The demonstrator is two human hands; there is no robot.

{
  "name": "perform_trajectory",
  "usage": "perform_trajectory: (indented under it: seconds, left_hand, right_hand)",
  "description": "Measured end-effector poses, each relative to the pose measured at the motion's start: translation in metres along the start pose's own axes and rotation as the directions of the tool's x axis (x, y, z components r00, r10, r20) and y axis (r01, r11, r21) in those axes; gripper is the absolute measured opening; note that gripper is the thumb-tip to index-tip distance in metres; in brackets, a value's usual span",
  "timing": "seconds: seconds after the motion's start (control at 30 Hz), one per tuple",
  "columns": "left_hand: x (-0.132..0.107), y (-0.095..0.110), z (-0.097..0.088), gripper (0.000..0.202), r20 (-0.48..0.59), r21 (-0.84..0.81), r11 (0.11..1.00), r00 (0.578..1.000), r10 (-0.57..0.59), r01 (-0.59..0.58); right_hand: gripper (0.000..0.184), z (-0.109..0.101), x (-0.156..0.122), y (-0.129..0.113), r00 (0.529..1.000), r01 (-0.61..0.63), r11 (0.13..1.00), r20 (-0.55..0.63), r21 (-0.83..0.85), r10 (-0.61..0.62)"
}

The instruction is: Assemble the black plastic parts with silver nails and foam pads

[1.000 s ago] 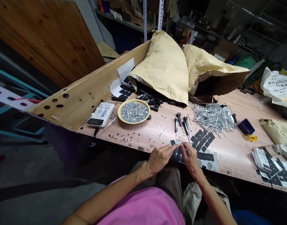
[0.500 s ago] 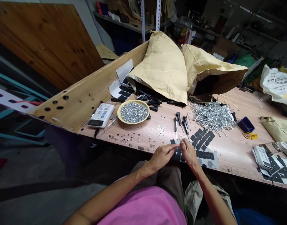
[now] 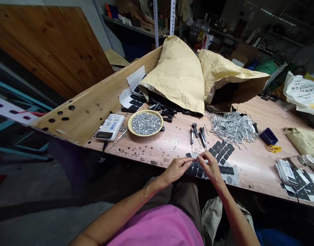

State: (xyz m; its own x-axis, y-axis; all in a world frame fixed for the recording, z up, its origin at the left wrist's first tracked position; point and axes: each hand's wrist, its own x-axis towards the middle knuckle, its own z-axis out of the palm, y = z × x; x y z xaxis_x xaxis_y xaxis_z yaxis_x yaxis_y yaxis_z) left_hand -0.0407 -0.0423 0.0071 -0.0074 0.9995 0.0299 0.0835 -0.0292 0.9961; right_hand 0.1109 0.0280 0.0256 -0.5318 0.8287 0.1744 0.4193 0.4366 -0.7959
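My left hand (image 3: 177, 169) is over the table's front edge with thumb and fingers pinched together. Opposite it, my right hand (image 3: 210, 166) is closed in a pinch, its fingertips meeting those of the left. A thin, dark sliver of something shows between them, too small to name. Beneath both hands lies a grey sheet of black pads (image 3: 225, 170), with more black pads (image 3: 221, 152) just beyond. Several black plastic pieces with thin metal pins (image 3: 192, 136) lie behind the fingertips. Small ring-shaped washers (image 3: 175, 142) are scattered to their left.
A yellow bowl (image 3: 131, 132) holds small metal pieces, with a digital scale (image 3: 111, 126) at its left. Loose metal pins (image 3: 232, 128) form a pile near a dark blue box (image 3: 269, 136). Large paper sacks (image 3: 180, 75) stand behind; a second scale (image 3: 286, 172) lies right.
My right hand has turned and its fingers have drawn back slightly, showing more of the pinch. The left hand stays nearly in place.
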Motion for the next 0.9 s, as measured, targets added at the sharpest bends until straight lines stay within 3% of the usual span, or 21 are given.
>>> perform_trajectory:
  seconds: [0.13,0.33,0.47,0.53,0.6,0.67,0.77,0.83,0.9]
  left_hand:
    - [0.001,0.000,0.005,0.032,-0.044,-0.046,0.999,0.999,-0.023,0.021]
    - [0.000,0.004,0.004,0.030,-0.017,-0.059,0.996,0.997,-0.071,0.070]
    - [-0.003,0.007,0.008,0.025,-0.050,-0.007,0.999,0.998,-0.049,0.048]
    - [-0.003,0.006,0.009,0.026,-0.063,-0.070,0.992,0.992,-0.106,0.101]
    - [0.001,0.004,0.009,0.031,-0.047,-0.256,0.946,0.975,-0.218,0.199]
    - [0.006,0.002,0.008,0.036,-0.007,-0.484,0.829,0.945,-0.326,0.282]
    - [0.014,0.001,0.013,0.040,0.009,-0.678,0.674,0.919,-0.394,0.296]
    - [0.015,0.001,0.021,0.039,-0.017,-0.686,0.675,0.922,-0.386,0.271]
    - [0.014,0.000,0.031,0.034,-0.045,-0.624,0.739,0.933,-0.358,0.254]
  right_hand:
    - [0.033,0.001,-0.001,-0.002,0.997,0.005,0.995,-0.076,-0.100,-0.012]
    - [0.024,-0.009,0.001,-0.004,0.997,0.049,0.999,0.053,0.007,-0.049]
    - [0.036,-0.006,0.004,-0.006,1.000,0.026,0.997,0.006,-0.073,-0.025]
    - [0.040,-0.005,0.004,-0.005,0.999,-0.016,0.994,-0.044,-0.105,0.012]
    - [0.042,-0.006,0.001,-0.004,0.990,-0.093,0.991,-0.114,-0.097,0.082]
    - [0.043,-0.005,-0.005,-0.003,0.969,-0.192,0.980,-0.167,-0.048,0.181]
    - [0.038,0.007,-0.020,-0.005,0.960,-0.260,0.960,-0.076,0.104,0.268]
    - [0.035,0.021,-0.031,-0.008,0.963,-0.260,0.936,-0.004,0.239,0.268]
    - [0.035,0.034,-0.041,-0.011,0.951,-0.292,0.884,0.010,0.365,0.310]
